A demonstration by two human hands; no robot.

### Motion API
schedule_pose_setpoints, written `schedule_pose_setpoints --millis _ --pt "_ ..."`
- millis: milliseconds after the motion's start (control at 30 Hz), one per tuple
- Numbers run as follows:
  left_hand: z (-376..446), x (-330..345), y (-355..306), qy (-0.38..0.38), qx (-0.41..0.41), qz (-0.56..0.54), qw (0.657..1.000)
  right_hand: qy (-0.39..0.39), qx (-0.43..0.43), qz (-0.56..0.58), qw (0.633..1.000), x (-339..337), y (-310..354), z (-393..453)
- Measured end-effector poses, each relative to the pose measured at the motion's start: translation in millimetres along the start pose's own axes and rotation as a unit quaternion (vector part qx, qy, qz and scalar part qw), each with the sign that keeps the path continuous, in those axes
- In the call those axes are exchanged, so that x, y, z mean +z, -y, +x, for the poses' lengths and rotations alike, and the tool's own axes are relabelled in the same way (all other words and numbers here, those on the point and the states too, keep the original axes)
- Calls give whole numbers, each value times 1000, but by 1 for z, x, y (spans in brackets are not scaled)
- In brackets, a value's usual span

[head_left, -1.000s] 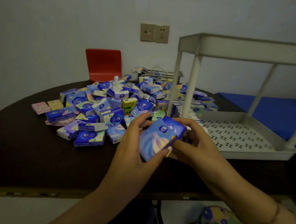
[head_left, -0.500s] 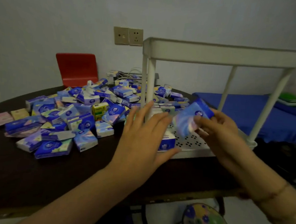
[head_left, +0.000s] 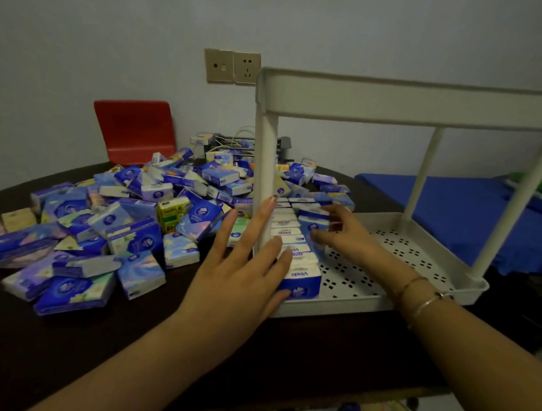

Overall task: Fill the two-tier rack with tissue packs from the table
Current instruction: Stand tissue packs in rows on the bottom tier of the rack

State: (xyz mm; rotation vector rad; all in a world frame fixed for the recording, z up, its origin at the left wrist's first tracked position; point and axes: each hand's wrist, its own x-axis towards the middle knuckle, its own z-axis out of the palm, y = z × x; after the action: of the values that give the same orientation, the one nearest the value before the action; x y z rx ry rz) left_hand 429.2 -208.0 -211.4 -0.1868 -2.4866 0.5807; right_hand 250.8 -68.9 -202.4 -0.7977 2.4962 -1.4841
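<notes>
Left hand [head_left: 244, 266] center frame, fingers straight and spread, fingertips against the row of packs [head_left: 292, 247] standing along the left edge of the rack's lower tray [head_left: 417, 263]. Right hand [head_left: 340, 232] just right of it, fingers curled on a blue pack [head_left: 314, 221] at the row's far end. Loose pile of packs [head_left: 121, 216] left of frame on the table [head_left: 131, 339].

Both forearms enter from the bottom edge and reach toward 12 o'clock. The left hand [head_left: 244, 266] is spread flat, palm down, its straight fingers [head_left: 264, 216] fanned toward 1 o'clock and the thumb angled toward 3 o'clock. The right hand [head_left: 346, 234] lies farther out at 2 o'clock from the left, fingers curled toward 9 o'clock in a pinch. Two thin bracelets [head_left: 422, 296] circle the right wrist.
</notes>
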Motion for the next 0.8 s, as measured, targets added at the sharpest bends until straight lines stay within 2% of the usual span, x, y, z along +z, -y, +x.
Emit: schedule_pose_setpoints --millis 100,200,300,367,467,700,800 --pt "1 2 0 3 0 4 1000 5 -25 -78 997 0 -15 2" --pt "1 4 0 4 0 10 1000 12 -22 -24 999 2 -18 1" --pt "0 5 1 0 6 17 1000 -12 0 22 1000 4 -19 3" --pt "0 6 2 -2 10 20 1000 -17 6 -35 999 5 -20 4" --pt "0 7 3 -4 10 19 1000 16 3 -129 992 9 -25 7" --pt "0 6 3 4 13 22 1000 31 25 -171 984 11 -26 8" --pt "-1 3 4 10 14 15 1000 13 30 -151 988 3 -19 -1"
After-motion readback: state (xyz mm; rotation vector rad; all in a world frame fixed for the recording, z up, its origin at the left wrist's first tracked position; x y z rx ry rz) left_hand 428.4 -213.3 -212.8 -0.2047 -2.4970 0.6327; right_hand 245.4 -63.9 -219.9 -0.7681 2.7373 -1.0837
